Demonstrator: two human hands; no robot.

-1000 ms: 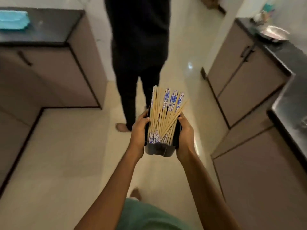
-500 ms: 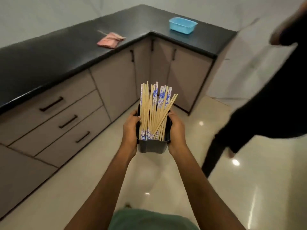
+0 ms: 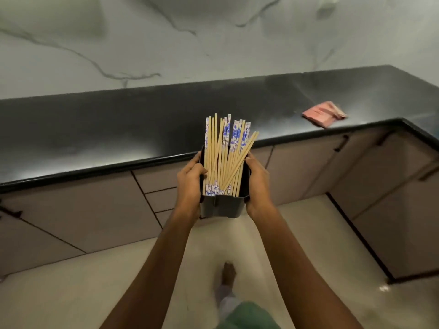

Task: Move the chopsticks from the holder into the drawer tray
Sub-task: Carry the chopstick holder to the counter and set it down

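Many chopsticks (image 3: 222, 160) in black holder (image 3: 222, 207)

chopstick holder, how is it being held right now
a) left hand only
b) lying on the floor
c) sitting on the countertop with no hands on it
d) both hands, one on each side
d: the left hand and the right hand each grip one side of the black chopstick holder, which is up in the air in front of the black countertop with the chopsticks in it.
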